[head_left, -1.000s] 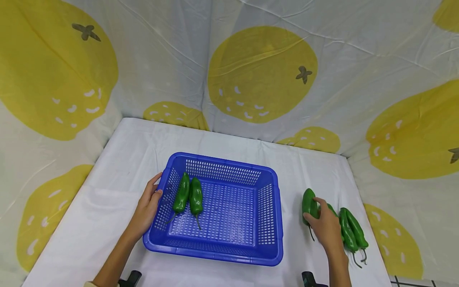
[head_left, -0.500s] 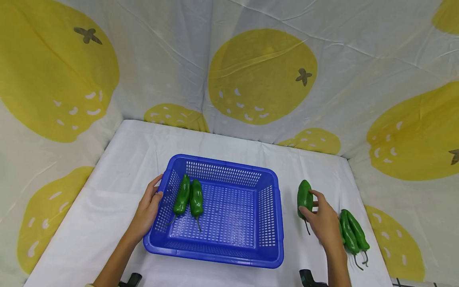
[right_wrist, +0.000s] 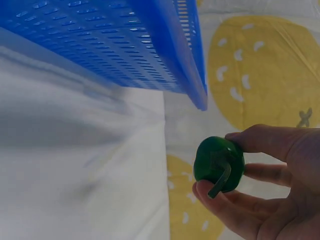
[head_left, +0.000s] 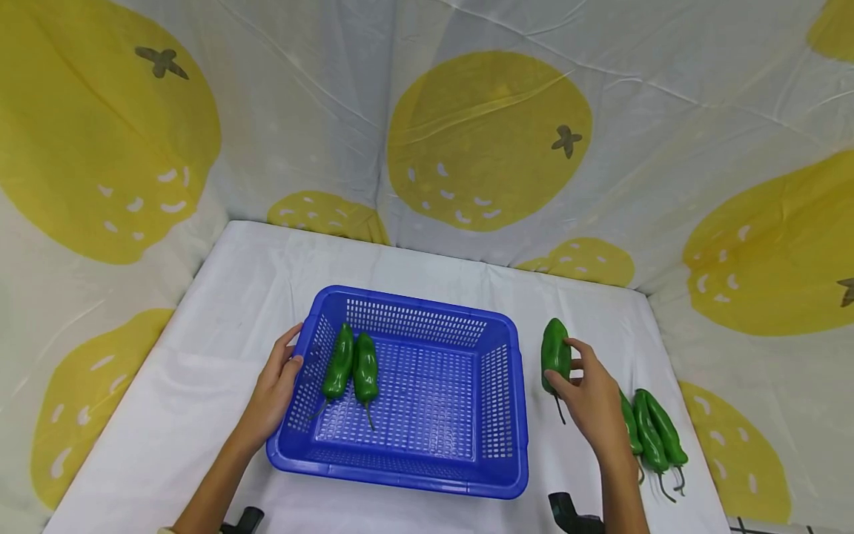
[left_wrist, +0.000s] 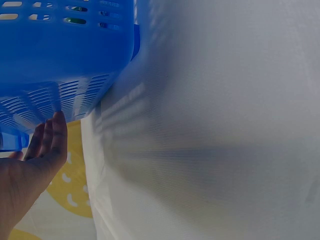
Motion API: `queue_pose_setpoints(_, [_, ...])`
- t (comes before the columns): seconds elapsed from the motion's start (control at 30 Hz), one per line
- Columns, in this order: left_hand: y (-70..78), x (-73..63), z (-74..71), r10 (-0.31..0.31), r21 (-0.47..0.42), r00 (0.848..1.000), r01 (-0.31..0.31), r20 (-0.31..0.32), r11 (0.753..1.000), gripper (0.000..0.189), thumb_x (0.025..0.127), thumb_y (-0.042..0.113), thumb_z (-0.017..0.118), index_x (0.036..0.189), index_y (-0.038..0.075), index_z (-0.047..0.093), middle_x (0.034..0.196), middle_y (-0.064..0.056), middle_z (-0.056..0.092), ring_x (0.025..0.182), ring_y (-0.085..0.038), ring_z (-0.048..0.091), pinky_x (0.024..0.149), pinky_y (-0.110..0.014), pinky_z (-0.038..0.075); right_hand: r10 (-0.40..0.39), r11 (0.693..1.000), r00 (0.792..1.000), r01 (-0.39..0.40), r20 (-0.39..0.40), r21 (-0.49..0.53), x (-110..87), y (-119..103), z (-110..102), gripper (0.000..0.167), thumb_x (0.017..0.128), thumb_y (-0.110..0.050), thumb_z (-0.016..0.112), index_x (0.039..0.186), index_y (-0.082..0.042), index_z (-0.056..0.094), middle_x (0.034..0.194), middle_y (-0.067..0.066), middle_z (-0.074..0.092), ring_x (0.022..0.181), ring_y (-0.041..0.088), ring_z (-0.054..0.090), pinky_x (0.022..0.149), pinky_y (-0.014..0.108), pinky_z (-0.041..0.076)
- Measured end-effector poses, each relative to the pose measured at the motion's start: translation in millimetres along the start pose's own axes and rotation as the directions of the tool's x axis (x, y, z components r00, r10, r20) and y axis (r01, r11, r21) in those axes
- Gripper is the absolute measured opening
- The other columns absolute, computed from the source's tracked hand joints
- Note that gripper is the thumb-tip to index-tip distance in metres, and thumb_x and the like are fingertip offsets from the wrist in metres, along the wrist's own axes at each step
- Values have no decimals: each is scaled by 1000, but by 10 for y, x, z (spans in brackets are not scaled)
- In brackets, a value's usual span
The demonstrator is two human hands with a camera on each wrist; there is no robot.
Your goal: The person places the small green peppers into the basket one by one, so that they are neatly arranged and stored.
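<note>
My right hand (head_left: 592, 393) pinches a green chili pepper (head_left: 555, 348) between thumb and fingers, right of the blue plastic basket (head_left: 407, 486). In the right wrist view, the held pepper (right_wrist: 212, 157) shows its stem end, off the table and apart from the basket wall. Fingers of my left hand (head_left: 272, 382) rest against the basket's left side. The left wrist view has their tips touching the slotted outer wall, with the thumb partly hidden. Two chili peppers, one on the left (head_left: 339, 362) and one on the right (head_left: 365, 367), lie side by side in the basket's left part.
Several more green chili peppers (head_left: 650, 434) lie on the white-covered table (head_left: 247, 274), beyond my right forearm. Cloth walls with yellow fruit prints (head_left: 490, 141) enclose the table's back and sides. Dark wrist mounts (head_left: 574, 515) show at the bottom edge.
My right hand has lifted the chili pepper away from the others and carried it left, towards the basket. The left hand and the basket have stayed in place.
</note>
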State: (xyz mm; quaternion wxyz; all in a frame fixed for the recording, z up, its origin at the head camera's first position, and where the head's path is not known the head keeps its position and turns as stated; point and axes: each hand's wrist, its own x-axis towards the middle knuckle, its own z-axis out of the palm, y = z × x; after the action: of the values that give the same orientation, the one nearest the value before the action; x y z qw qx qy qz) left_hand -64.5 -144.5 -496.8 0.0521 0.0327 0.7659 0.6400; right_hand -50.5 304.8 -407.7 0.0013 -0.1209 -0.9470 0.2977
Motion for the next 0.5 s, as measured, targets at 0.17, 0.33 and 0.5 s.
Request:
queue_pose_setpoints(0.17, [9,3,-2,-8,1,1000,8,1,1000,51,109,20,32,159,25,21,135,-21,51,115,-37,56,83,-41,51,-30,1000,1000,30,1,11,6,-85,-3,65,95,-23,67,150,-5,37,121,30,57,98,43,67,68,47,56])
queue_pose_setpoints(0.33, [9,3,-2,-9,-1,1000,9,4,1000,51,109,20,32,159,25,20,136,-21,51,115,-37,56,83,-38,51,-64,998,998,64,-6,18,8,-155,17,64,94,-20,68,149,-5,38,118,30,59,96,43,68,66,47,56])
queue_pose_setpoints(0.5, [9,5,-3,-9,2,1000,9,3,1000,51,109,21,32,159,27,21,137,-20,50,116,-37,56,84,-40,51,-90,995,996,90,-2,37,28,-218,51,63,93,-17,69,148,-6,39,116,28,61,93,40,68,66,45,57])
